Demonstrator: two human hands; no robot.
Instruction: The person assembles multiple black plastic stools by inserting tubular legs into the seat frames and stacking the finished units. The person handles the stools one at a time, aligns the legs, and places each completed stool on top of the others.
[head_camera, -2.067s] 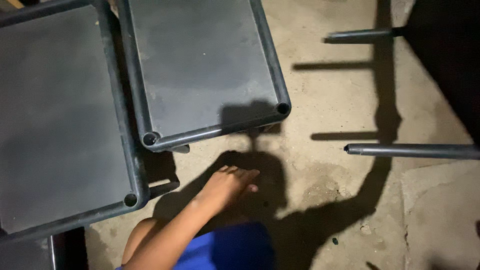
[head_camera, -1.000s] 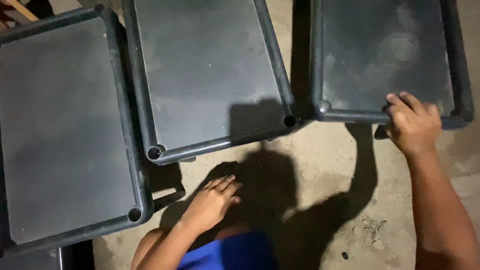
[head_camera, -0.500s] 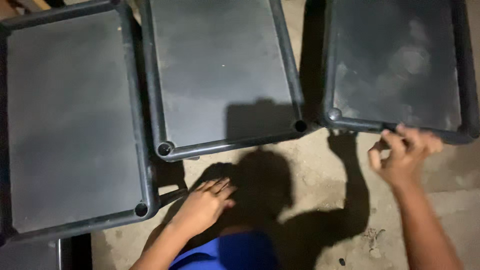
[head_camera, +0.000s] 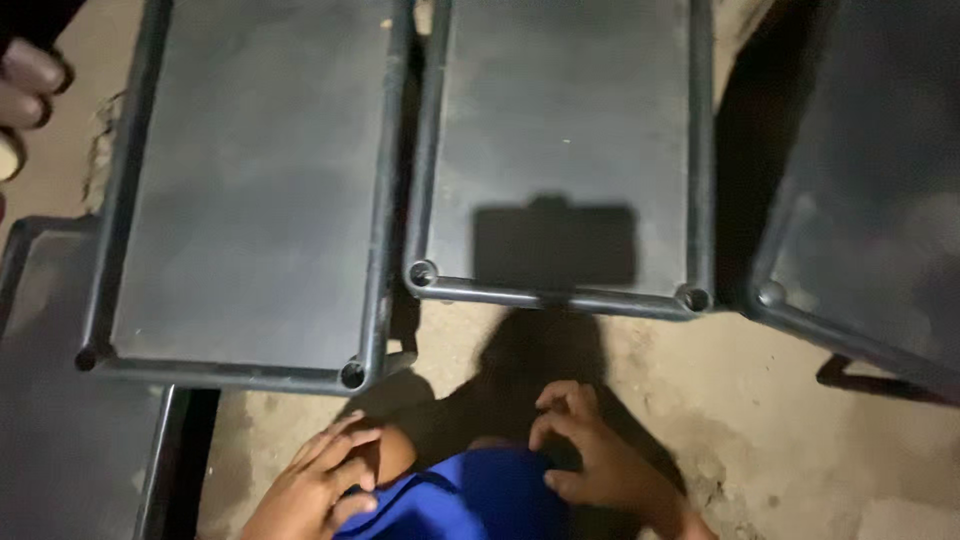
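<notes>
Left hand (head_camera: 325, 480) and right hand (head_camera: 590, 455) rest loosely curled on blue shorts (head_camera: 470, 500), gripping nothing. Three dark trays (head_camera: 560, 130) lie side by side on the concrete floor (head_camera: 760, 420) just beyond; another person's fingers (head_camera: 25, 85) show far left.

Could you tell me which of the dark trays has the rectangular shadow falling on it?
The middle tray: a dark rectangular shadow lies near its front rim; the others show none like it.

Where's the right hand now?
Head view, bottom centre-right: the right hand rests on the blue cloth, just below the middle tray's near edge.
</notes>
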